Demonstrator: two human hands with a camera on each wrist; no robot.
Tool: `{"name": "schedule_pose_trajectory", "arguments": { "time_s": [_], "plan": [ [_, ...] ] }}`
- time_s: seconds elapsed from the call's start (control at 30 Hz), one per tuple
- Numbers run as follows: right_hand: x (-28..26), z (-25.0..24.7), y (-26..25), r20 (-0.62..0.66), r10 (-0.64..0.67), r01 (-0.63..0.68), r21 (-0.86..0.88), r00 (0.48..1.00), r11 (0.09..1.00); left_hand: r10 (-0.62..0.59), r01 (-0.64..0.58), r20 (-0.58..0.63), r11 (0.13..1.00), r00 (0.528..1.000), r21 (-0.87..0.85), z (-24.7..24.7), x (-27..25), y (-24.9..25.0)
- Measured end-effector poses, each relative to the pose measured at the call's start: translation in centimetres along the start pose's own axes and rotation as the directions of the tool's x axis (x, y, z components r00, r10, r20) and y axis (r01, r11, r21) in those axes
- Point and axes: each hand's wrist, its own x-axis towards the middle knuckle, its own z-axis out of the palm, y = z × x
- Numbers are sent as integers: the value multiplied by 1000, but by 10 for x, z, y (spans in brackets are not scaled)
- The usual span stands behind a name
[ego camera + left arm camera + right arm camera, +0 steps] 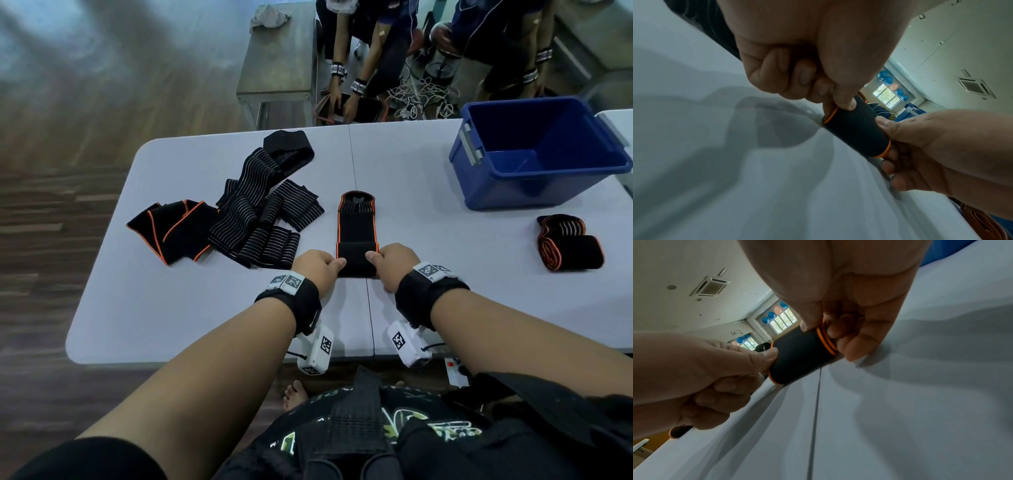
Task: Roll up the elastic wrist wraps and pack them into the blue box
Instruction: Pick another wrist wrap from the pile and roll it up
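Black wrist wrap (357, 226) with orange edges, flat on the white table (205, 308), near end rolled into a small fat tube (856, 129). Far end still flat, striped, with a little hole. More loose wraps (239, 212) piled to the left. One rolled wrap (570, 246) lying to the right, near the blue box (537, 154). Nothing seen inside the box. Left hand (317, 267) pinching the tube's left end, thumb on top, fingers curled. Right hand (394, 263) pinching the right end the same way.
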Motion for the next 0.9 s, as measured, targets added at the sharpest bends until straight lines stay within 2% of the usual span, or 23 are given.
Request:
{"name": "schedule_pose_trajectory", "arguments": {
  "time_s": [0.13, 0.27, 0.37, 0.43, 0.5, 0.63, 0.73, 0.8, 0.9],
  "plan": [
    [3, 3, -4, -4, 44, -44, 12, 999, 999, -61, 61, 14, 998, 998, 10, 1, -2, -1],
    [1, 1, -8, -97, 8, -9, -8, 995, 1000, -77, 77, -2, 991, 997, 105, -3, -4, 6],
    [-5, 3, -7, -148, -186, 176, -79, 971, 981, -20, 31, -86, 991, 996, 134, -5, -7, 11],
    [-6, 7, -7, -136, -279, 255, -171, 950, 952, 78, -56, -113, 980, 990, 191, -5, -7, 12],
    [-5, 9, -6, -110, -295, 267, -217, 949, 939, 160, -128, -93, 950, 983, 283, -3, -5, 11],
    [-10, 9, -1, -64, -344, 308, -315, 937, 898, 208, -178, -43, 912, 977, 369, -1, -7, 4],
    [-14, 6, 3, -62, -416, 337, -482, 907, 809, 280, -261, 31, 840, 959, 475, -1, -13, -5],
    [-12, 5, 5, -58, -425, 353, -460, 903, 814, 325, -306, 55, 802, 944, 514, -1, -13, -6],
    [-8, -1, 4, -7, -384, 368, -274, 923, 889, 321, -321, 82, 828, 944, 460, -3, -8, -3]
  ]
}}
